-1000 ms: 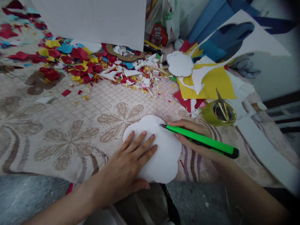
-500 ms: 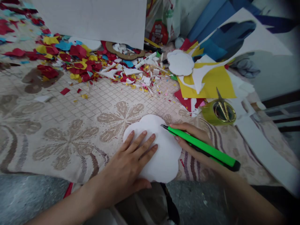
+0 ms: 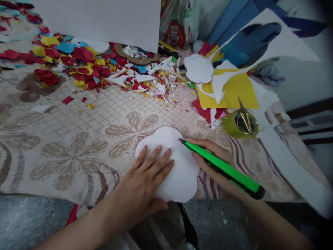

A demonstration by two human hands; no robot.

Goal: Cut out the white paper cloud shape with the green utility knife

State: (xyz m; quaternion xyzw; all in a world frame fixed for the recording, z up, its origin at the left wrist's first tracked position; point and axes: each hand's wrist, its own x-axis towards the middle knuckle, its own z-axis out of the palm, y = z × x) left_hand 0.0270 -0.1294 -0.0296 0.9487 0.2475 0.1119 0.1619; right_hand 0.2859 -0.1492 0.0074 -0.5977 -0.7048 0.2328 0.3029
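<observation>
A white scalloped, cloud-shaped sheet (image 3: 179,177) lies at the near edge of the patterned tablecloth. My left hand (image 3: 145,177) rests flat on its left side with the fingers spread. In my right hand (image 3: 213,152) is a green box cutter (image 3: 221,165), pinched near its front end. Its blade points left and lies over the upper right part of the white sheet; whether the tip touches the surface I cannot tell. The lower fingers of the right hand are partly hidden behind the cutter.
Coloured scraps (image 3: 85,66) are heaped along the back. A large white board (image 3: 104,21) stands behind them. At right are a yellow sheet (image 3: 239,90), another white scalloped piece (image 3: 199,68), a tape roll (image 3: 230,125) with small scissors (image 3: 246,118) on it, and a white strip (image 3: 288,163).
The box cutter's rear end has swung slightly downward, while its blade stays at nearly the same spot. My left hand remains flat on the sheet. The whole view has shifted slightly.
</observation>
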